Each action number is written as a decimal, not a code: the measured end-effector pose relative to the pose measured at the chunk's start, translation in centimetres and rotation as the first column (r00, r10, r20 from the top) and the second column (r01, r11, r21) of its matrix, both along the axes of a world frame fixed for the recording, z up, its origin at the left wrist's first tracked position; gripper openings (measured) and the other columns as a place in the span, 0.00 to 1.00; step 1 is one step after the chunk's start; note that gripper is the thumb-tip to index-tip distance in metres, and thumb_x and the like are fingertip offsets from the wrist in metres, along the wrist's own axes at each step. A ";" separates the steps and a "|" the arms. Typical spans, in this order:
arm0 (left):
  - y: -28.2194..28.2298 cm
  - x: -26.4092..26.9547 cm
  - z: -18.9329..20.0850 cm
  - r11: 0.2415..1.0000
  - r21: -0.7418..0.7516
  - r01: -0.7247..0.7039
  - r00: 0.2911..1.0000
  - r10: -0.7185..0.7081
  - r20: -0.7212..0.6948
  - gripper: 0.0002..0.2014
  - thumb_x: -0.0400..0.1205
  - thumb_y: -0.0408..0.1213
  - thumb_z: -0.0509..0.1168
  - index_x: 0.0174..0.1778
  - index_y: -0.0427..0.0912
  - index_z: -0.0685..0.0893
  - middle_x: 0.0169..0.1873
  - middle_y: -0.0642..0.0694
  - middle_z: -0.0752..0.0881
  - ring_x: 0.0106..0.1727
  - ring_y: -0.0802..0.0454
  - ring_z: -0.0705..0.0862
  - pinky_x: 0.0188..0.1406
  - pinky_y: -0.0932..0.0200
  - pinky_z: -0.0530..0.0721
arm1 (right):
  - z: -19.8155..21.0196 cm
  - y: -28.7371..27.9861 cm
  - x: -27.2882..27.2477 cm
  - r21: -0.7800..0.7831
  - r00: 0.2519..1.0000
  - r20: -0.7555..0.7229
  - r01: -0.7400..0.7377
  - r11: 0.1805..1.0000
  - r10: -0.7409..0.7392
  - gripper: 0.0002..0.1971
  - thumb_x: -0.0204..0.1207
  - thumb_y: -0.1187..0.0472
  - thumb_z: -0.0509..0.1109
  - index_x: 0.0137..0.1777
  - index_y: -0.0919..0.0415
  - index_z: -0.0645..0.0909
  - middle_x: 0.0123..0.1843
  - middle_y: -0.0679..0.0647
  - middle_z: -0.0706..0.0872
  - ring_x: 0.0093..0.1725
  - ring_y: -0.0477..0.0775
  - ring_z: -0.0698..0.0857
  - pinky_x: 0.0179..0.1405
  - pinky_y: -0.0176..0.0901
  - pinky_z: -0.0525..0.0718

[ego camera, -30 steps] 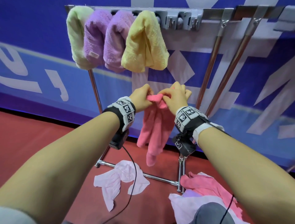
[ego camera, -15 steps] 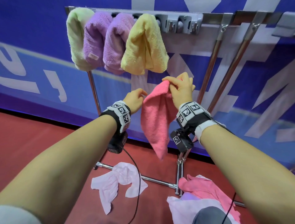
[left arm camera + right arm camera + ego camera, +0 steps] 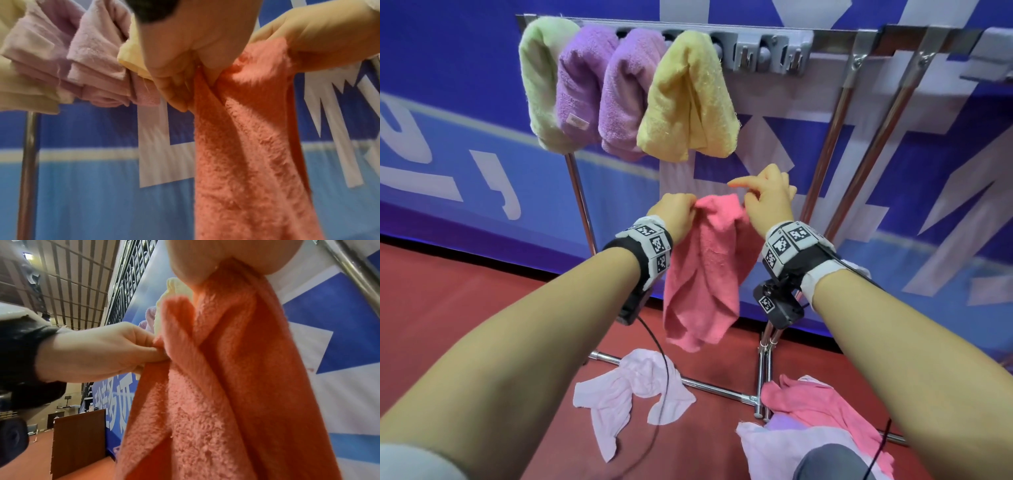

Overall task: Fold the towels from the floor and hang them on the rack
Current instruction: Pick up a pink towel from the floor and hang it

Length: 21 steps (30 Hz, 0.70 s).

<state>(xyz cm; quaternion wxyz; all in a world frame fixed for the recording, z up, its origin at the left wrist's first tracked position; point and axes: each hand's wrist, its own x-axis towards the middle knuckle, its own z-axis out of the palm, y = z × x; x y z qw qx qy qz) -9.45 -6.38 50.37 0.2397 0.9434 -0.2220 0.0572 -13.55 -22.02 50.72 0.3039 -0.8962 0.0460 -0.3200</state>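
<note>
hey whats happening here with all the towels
A person is folding a pink towel in the air in front of a metal rack. The left hand pinches one top corner and the right hand grips the other, so it hangs between them. Four folded towels hang on the rack: a green one, two purple and a yellow one. More towels lie on the floor: a pale pink one and a small heap.

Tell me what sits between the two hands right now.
Only the pink towel: its top edge spans from the left hand, which pinches one end, to the right hand gripping the other. The head view shows it best.
</note>
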 end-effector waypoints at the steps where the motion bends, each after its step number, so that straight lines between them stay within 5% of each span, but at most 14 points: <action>1: 0.3 0.2 -0.1 1.000 -0.027 -0.005 1.000 0.005 -0.003 0.13 0.83 0.33 0.53 0.56 0.35 0.81 0.55 0.32 0.84 0.58 0.32 0.80 0.54 0.47 0.79 | -0.1 0.0 0.0 -0.003 0.999 -0.026 0.039 0.999 -0.039 0.18 0.75 0.69 0.60 0.52 0.49 0.88 0.35 0.41 0.61 0.53 0.53 0.68 0.51 0.39 0.55; 6: 1.1 0.1 0.5 0.985 -0.172 0.008 1.000 -0.007 0.010 0.15 0.79 0.25 0.54 0.58 0.34 0.82 0.57 0.34 0.85 0.60 0.37 0.80 0.55 0.55 0.72 | -0.3 0.7 -0.6 0.059 0.996 -0.079 0.048 0.997 -0.043 0.08 0.76 0.53 0.67 0.50 0.45 0.87 0.36 0.43 0.63 0.56 0.54 0.71 0.51 0.39 0.54; 10: 1.0 -0.6 1.7 0.965 -0.206 0.161 0.987 -0.159 0.029 0.11 0.76 0.22 0.57 0.50 0.40 0.71 0.46 0.37 0.83 0.52 0.39 0.82 0.45 0.59 0.72 | 0.2 2.2 -0.9 -0.089 0.940 -0.310 -0.177 0.980 0.141 0.20 0.68 0.39 0.72 0.58 0.44 0.83 0.47 0.48 0.68 0.55 0.50 0.66 0.60 0.44 0.61; 14: 1.7 -0.8 1.9 0.969 -0.173 0.176 0.984 -0.166 0.072 0.10 0.76 0.26 0.61 0.48 0.41 0.69 0.43 0.41 0.81 0.49 0.38 0.82 0.46 0.54 0.76 | 0.5 2.9 -0.6 -0.160 0.965 -0.246 -0.133 0.978 0.091 0.10 0.76 0.48 0.68 0.50 0.50 0.87 0.46 0.49 0.70 0.58 0.55 0.70 0.58 0.47 0.60; 21: 2.3 -1.5 -0.2 0.993 -0.101 -0.064 0.997 0.069 0.047 0.09 0.77 0.38 0.62 0.51 0.42 0.72 0.50 0.42 0.81 0.49 0.41 0.79 0.41 0.54 0.71 | 0.9 2.9 -0.9 -0.016 0.997 -0.069 -0.035 0.999 0.033 0.10 0.80 0.54 0.63 0.51 0.52 0.86 0.46 0.48 0.69 0.56 0.52 0.67 0.51 0.41 0.52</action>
